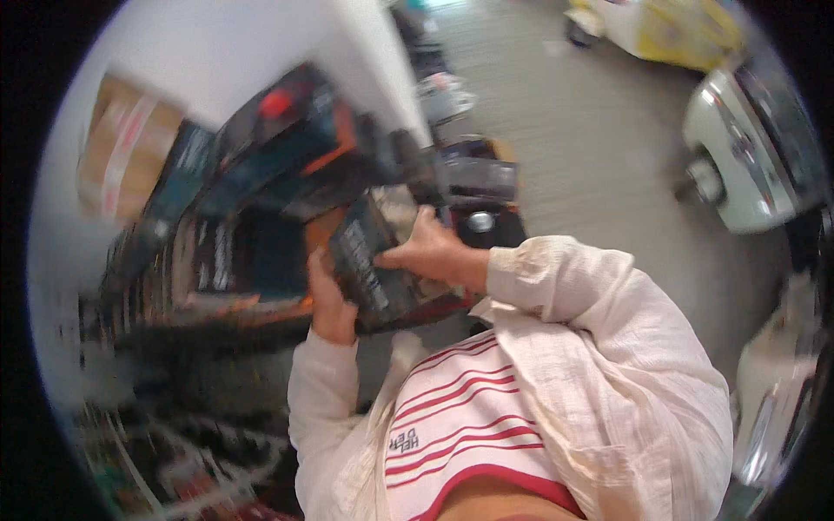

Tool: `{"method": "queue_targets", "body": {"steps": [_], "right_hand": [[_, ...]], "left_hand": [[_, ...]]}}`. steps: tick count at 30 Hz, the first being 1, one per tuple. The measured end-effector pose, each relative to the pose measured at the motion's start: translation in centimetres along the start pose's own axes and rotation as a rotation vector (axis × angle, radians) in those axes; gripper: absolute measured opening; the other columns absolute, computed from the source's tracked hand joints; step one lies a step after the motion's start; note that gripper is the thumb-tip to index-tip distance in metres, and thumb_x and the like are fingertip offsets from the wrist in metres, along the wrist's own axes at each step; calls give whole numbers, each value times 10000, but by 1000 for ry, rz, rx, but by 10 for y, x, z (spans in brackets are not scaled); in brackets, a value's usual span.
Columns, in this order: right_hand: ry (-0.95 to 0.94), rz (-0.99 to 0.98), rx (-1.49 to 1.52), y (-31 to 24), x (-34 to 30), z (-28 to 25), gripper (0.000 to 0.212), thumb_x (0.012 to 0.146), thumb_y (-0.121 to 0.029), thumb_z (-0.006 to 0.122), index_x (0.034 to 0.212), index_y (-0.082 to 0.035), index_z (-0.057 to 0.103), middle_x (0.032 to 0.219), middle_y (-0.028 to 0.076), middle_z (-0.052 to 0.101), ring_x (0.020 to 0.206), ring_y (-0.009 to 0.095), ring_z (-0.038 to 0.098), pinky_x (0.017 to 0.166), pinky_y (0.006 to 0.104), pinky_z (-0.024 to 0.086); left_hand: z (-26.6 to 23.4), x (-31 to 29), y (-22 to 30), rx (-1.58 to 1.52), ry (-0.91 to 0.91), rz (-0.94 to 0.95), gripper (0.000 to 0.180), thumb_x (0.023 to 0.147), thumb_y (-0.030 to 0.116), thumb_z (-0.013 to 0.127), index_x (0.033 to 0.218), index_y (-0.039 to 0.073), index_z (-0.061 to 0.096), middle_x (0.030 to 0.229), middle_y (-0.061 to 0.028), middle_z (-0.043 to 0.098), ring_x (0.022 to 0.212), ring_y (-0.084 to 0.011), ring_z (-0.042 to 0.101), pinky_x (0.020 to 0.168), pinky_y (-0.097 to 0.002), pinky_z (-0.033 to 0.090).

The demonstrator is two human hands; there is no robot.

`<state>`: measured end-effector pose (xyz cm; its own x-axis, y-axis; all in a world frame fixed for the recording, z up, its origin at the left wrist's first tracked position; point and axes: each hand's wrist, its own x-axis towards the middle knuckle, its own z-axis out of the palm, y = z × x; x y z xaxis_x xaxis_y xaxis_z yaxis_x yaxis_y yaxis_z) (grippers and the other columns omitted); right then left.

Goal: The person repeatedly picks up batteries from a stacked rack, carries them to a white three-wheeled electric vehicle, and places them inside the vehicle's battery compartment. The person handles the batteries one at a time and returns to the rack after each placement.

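Dark box (363, 260) just right of piled boxes (261, 247), gripped by both hands: left hand (331, 300) along its left side, right hand (432, 252) over its right. Uneven pressure could let it tip; a leftward swing might knock the pile.

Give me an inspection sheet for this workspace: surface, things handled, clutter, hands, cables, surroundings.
Surface: mostly hidden beneath stacked dark boxes; blurred
Things handled: one black box with pale lettering, tilted
Clutter: taped brown carton beside the stack; red round spot on an upper box, identity unclear
Hands: left hand and right hand both grip the black box
Cables: nothing seen
Surroundings: grey floor; pale green vehicle-like body at right
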<state>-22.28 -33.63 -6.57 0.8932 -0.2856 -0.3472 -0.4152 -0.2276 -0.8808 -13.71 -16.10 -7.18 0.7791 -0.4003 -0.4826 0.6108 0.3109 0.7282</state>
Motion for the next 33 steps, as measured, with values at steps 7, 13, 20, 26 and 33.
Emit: {"method": "queue_targets", "body": {"steps": [7,13,20,26,33], "right_hand": [[239,-22,22,134,-125,-122,1014,629,-438,799,1277,175,318,1221,350,538,1122,413,593,936,407,489],[579,80,-19,231,-296,-250,954,581,-384,811,1252,128,367,1190,288,583,1034,389,626,875,418,515],[1002,326,44,345,-495,-338,860,584,-425,831,1152,110,470,1072,265,650,976,393,663,816,433,536],[1262,665,210,439,-663,-374,915,620,-450,848,1203,118,430,1069,288,642,984,421,654,821,439,533],[1548,929,283,526,-875,-384,936,639,-473,834,1248,93,405,1134,302,610,1055,443,619,886,441,504]], "left_hand": [[123,-41,-147,123,-397,-322,612,942,491,341,1354,71,511,1360,-141,526,1216,-348,528,1039,-511,425],[252,-95,-313,483,-508,-516,624,900,520,380,1398,153,460,1457,-145,389,1273,-399,434,977,-634,427],[396,-178,-503,791,-756,-880,842,856,638,348,1519,126,258,1531,-184,293,1397,-395,289,1122,-610,239],[504,-349,-647,929,-944,-1091,818,892,603,345,1509,70,291,1555,-187,277,1404,-390,307,1134,-582,236],[550,-507,-859,856,-1460,-1493,773,899,582,333,1474,67,361,1508,-169,368,1366,-377,367,1126,-538,278]]}}
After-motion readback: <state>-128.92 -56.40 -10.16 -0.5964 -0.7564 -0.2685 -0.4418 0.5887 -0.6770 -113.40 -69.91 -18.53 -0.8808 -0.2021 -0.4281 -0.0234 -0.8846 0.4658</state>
